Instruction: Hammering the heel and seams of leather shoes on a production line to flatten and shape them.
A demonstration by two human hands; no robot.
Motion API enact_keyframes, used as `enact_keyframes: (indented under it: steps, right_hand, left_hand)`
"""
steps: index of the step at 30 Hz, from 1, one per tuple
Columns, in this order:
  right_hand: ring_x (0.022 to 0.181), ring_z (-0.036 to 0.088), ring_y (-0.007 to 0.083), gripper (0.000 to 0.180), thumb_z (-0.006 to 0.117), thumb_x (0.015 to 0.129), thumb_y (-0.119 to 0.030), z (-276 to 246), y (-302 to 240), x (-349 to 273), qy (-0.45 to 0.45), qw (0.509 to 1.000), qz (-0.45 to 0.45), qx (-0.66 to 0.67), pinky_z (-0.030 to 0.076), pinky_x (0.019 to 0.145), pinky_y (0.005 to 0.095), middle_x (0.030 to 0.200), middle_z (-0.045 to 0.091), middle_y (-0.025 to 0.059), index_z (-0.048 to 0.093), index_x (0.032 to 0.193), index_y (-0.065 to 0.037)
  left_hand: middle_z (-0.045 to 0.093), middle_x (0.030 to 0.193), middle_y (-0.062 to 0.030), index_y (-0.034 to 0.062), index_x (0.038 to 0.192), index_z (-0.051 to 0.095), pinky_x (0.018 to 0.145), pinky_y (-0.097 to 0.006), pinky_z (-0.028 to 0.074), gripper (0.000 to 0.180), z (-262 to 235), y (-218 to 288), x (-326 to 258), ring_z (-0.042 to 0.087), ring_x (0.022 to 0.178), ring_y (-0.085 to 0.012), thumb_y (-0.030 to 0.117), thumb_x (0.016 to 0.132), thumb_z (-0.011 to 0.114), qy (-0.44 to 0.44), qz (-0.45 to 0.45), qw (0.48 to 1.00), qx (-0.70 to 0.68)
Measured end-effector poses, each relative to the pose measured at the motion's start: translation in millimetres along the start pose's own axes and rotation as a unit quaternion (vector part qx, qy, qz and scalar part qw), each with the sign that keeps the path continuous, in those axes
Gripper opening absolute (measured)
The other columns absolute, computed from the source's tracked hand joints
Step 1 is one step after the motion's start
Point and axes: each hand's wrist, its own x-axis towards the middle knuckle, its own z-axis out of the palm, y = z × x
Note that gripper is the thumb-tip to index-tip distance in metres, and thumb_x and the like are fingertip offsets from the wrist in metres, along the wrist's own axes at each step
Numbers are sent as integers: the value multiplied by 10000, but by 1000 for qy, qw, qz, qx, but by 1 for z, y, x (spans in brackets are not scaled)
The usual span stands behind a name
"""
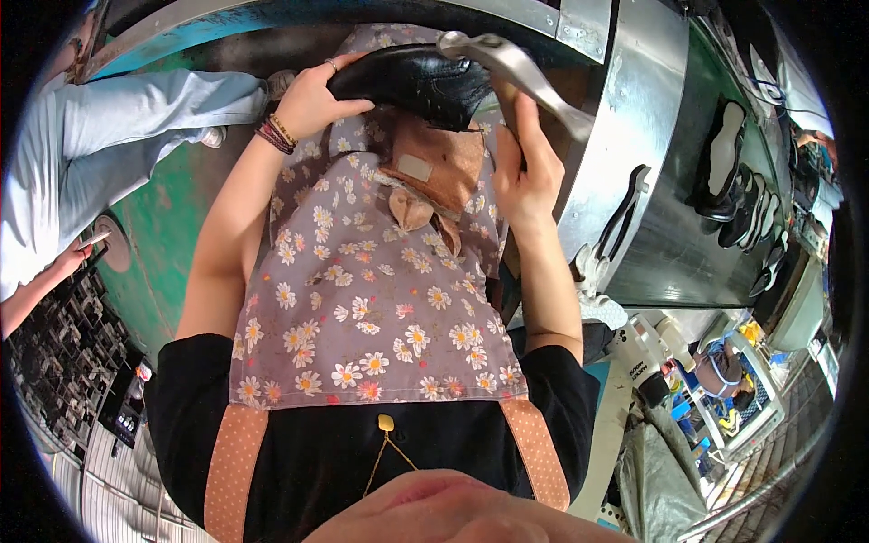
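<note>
My left hand (312,98) grips the heel end of a black leather shoe (418,81) held over my lap. My right hand (528,163) is wrapped around the handle of a grey metal tool (516,68) whose head lies across the top of the shoe. Under the shoe, a brown leather piece (434,167) with a pale patch rests on my flowered apron (362,299).
A metal-faced workbench (634,109) stands to my right, with black pliers (625,213) and several black shoe soles (724,163) on it. Another person in light blue clothes (81,136) sits at the left. A cluttered basket (733,380) lies at lower right.
</note>
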Motion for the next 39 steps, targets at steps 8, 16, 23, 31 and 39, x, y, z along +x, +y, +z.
enact_keyframes:
  steps: [8,16,23,31,39]
  right_hand:
    - [671,657,326,423,641,897,-110,-22,14,0,-104,984,73,-124,528,568,411,815,644,114,591,1305,-213]
    - [1086,663,275,475,589,928,-34,-32,20,6,-120,973,175,-89,511,863,318,1216,640,200,529,1388,-139]
    - [1029,680,318,473,592,936,-77,-27,33,-12,-47,984,129,-116,534,796,348,1112,676,214,522,1394,-171]
    - [1153,600,235,498,549,960,-25,-32,-15,15,-17,998,62,12,457,960,319,1315,594,195,420,1440,-7]
    - [653,632,334,433,639,898,-99,0,-38,11,-221,967,70,-100,514,582,407,785,627,138,594,1314,-209]
  left_hand:
    - [681,1115,-157,94,1338,553,880,-338,506,705,-2,7,2,669,951,-269,284,710,812,-29,-31,999,-16]
    - [676,1119,-165,71,1338,550,882,-333,504,707,-2,7,2,666,960,-255,281,715,811,-33,-40,998,-34]
    - [687,1091,-147,127,1336,560,865,-339,512,665,2,4,-1,674,943,-274,269,730,796,3,21,999,-34]
    - [699,1017,-142,234,1325,570,809,-378,537,652,13,8,-10,673,919,-326,313,715,786,37,32,998,42]
    - [691,1044,-136,228,1315,577,828,-380,537,644,14,10,-20,669,940,-315,301,709,783,34,18,999,35]
